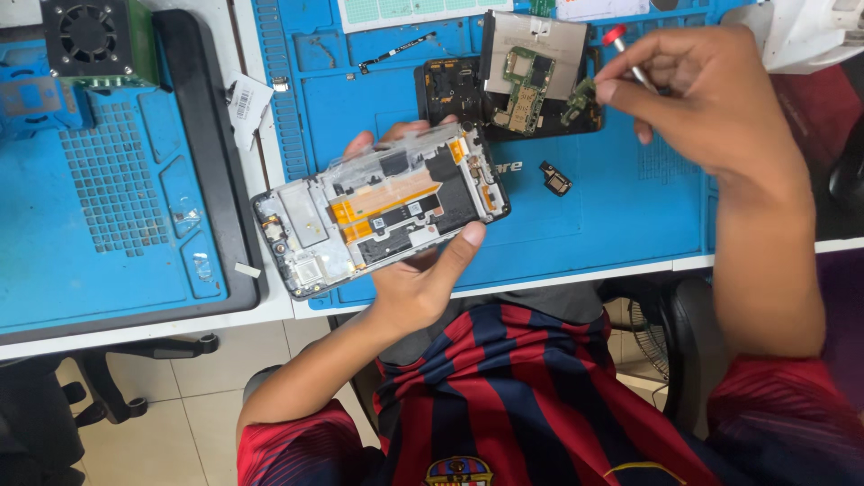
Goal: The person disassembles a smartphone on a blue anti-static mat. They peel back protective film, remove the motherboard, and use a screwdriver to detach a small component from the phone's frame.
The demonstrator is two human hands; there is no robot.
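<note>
Phone repair workshop: blue repair mat point(612, 216) on tabletop point(270, 310), loose circuit board point(522, 90), opened phone frame point(378, 207), small fan unit point(90, 36).

White counter point(144, 326) w/ blue work mats point(621, 216) spans the top, daylit. Beneath the fingers: pale tiled floor point(207, 387), black office chair base point(117, 396) at lower left, small fan point(646, 326) under the counter at right.

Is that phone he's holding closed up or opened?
Opened. The phone in the left hand has no back cover; orange ribbon cables and inner parts show.
</note>
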